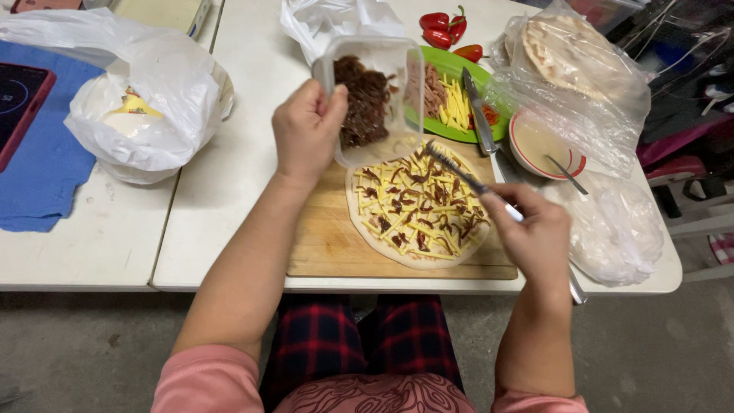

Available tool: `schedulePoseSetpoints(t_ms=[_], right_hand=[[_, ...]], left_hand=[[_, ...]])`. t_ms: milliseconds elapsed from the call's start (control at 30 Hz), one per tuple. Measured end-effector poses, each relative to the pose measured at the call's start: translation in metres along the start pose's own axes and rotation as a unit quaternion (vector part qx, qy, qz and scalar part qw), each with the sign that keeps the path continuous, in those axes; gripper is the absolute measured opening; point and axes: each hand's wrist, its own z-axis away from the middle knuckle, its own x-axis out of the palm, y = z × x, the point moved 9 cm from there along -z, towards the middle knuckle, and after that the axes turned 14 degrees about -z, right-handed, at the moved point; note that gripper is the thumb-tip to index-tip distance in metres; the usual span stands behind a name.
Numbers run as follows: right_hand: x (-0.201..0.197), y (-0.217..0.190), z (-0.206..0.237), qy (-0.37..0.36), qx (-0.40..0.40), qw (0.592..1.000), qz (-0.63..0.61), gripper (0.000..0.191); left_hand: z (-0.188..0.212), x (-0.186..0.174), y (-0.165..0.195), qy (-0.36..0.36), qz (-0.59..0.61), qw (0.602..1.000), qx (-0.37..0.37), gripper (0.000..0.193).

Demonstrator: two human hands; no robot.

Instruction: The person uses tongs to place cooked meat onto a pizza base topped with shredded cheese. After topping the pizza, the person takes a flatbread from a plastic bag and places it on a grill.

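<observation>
Left hand (307,131) grips a clear plastic tub (367,99) by its side wall, tilted over the far end of a wooden cutting board (329,245); dark brown shredded filling (364,99) sits inside the tub. Right hand (535,237) is closed round a metal fork (459,172), tines pointing at the tub's open mouth, just above the flatbread. Round flatbread (417,210) lies flat on the board near the table's (229,168) near edge, topped with yellow cheese strips and dark filling bits. Behind the tub, toward the far edge: green plate (474,76) with cheese sticks and chopped ham, a knife (480,115) lying across it. Red peppers (447,30) further back. White bowl with red rim (535,145), spoon in it, right of the board. Bagged flatbreads (569,53) at the far right corner. White plastic bag (145,99) over the seam to a second table on the left; blue cloth (46,168) and phone (19,107) there.
</observation>
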Motion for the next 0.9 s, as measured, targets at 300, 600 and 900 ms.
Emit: schedulePoseSetpoints(t_ms=[300, 600, 900], right_hand=[[0.020, 0.003, 0.002, -0.040, 0.019, 0.983, 0.181, 0.025], [-0.012, -0.004, 0.006, 0.073, -0.038, 0.995, 0.053, 0.021], [0.031, 0.006, -0.013, 0.045, -0.111, 0.981, 0.149, 0.022]], left_hand=[[-0.002, -0.012, 0.004, 0.032, -0.015, 0.999, 0.015, 0.042], [-0.004, -0.016, -0.007, 0.044, 0.016, 0.999, -0.010, 0.042], [-0.014, -0.028, -0.019, 0.087, 0.015, 0.996, -0.031, 0.045]])
